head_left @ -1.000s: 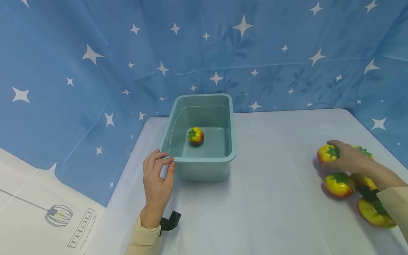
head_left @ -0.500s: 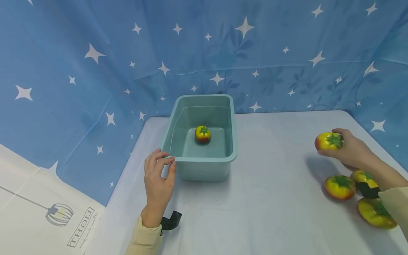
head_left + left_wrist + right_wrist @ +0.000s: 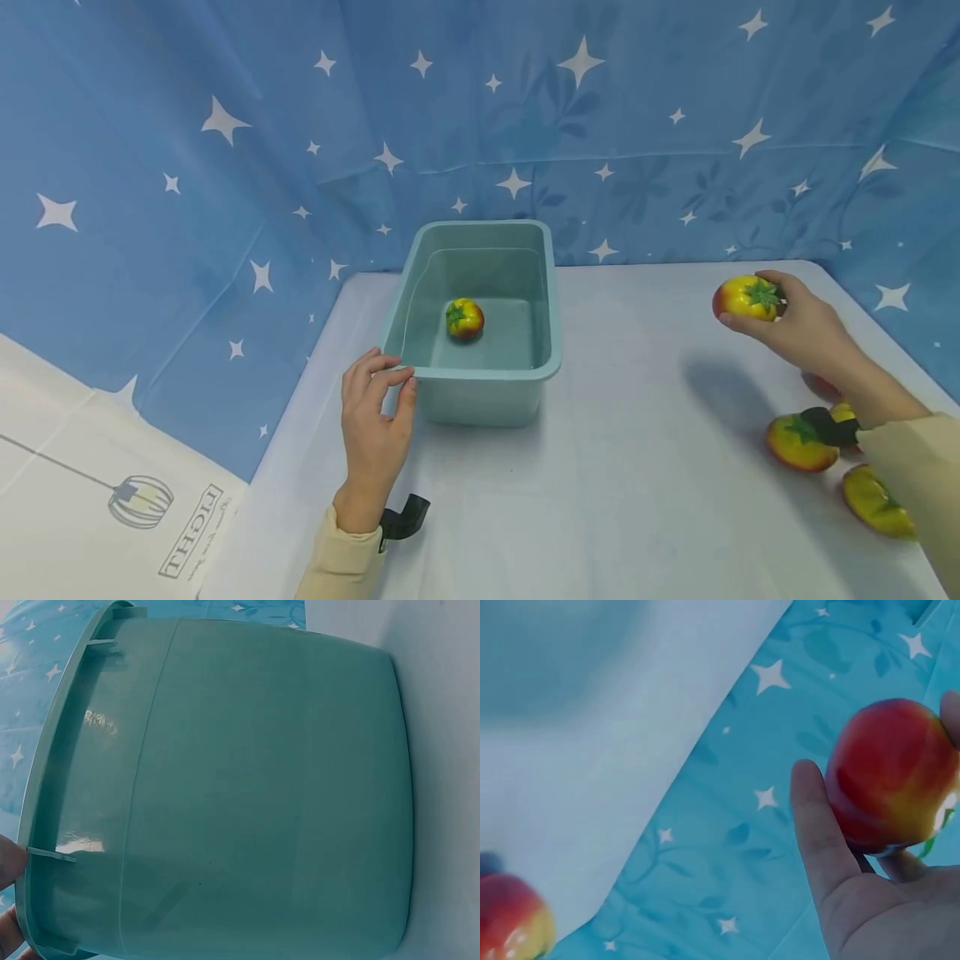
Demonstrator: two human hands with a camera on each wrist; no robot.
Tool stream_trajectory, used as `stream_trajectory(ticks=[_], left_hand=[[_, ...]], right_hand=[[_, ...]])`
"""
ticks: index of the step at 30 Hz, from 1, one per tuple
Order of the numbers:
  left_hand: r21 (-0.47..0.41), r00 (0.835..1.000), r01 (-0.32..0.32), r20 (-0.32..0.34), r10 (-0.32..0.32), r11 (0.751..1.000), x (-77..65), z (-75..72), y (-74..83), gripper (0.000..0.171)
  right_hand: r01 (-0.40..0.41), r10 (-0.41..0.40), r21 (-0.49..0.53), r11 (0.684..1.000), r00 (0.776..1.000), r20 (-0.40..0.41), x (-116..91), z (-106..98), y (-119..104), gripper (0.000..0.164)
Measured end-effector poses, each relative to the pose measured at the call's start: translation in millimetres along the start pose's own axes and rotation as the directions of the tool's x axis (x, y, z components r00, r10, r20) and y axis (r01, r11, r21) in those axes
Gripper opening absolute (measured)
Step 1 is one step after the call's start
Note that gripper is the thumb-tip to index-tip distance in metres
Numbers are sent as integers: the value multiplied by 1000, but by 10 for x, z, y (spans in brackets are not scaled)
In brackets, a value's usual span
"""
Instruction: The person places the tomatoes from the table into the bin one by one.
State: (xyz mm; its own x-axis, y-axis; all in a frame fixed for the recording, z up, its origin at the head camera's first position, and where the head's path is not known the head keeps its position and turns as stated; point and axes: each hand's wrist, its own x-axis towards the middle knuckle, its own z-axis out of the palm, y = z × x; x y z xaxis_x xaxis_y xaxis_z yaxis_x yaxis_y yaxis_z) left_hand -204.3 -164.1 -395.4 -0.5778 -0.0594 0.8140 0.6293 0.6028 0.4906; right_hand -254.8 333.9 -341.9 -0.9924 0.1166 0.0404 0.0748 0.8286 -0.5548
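My right hand [image 3: 806, 333] holds a glossy yellow-and-red artificial fruit [image 3: 738, 296] with a green leafy top, raised above the table's right side. In the right wrist view the fruit [image 3: 892, 776] shows its red side between thumb and fingers. At the near left corner of a teal plastic bin [image 3: 480, 374], my left hand [image 3: 375, 417] grips the rim with bent fingers and thumb. A similar fruit [image 3: 465, 318] lies inside the bin. The left wrist view is mostly filled by the bin's outer wall [image 3: 247, 787].
More such fruits lie at the right, one leafy-topped fruit [image 3: 798, 443] and a yellower, flatter fruit [image 3: 877, 504] among them, partly hidden by the right forearm. A blue star-patterned cloth [image 3: 637, 108] hangs behind the white table [image 3: 637, 500].
My right hand has lifted the fruit off the table and carried it up and leftward. The fruit in the bin has rolled slightly back and forth. The left hand stays at the rim.
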Motion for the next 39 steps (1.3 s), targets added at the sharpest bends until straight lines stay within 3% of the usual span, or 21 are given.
stream_trajectory(ticks=[10,19,39], left_hand=[[-11,1000,0,3,0,1000,-12,5,-13,9],[-32,1000,-4,-30,3,999,-10,46,-1,10],[-5,999,6,-41,-6,1000,0,24,-12,8]], right_hand=[[85,-83,88,993,996,-26,127,161,-379,100],[100,-94,161,982,995,-44,200,313,-650,97],[225,-213,298,928,974,-72,365,750,-1503,87]])
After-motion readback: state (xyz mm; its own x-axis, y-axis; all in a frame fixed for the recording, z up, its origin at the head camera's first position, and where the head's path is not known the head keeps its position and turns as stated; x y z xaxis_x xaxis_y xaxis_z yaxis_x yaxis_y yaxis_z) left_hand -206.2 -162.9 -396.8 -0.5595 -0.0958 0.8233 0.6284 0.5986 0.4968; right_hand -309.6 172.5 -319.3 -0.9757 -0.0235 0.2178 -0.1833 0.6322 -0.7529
